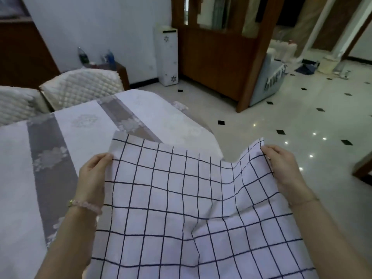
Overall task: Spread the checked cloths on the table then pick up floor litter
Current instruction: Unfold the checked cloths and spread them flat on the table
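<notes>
A white cloth with a dark blue check (181, 208) hangs stretched between both hands, over the near right corner of the table (60, 137). My left hand (93, 176) pinches its left edge above the tabletop. My right hand (281, 168) grips its far right corner, out past the table's edge and above the floor. The cloth sags in the middle and its lower part runs out of the frame. The table wears a white covering with grey floral bands. I cannot make out small litter on the floor close by.
Two chairs with quilted white covers (84, 87) stand at the table's far side. A white box-shaped stand (167, 55) and a wooden partition (217, 57) lie beyond. Glossy tiled floor (291, 121) spreads to the right, with clutter (308, 68) far back and a wooden corner (362, 168) at right.
</notes>
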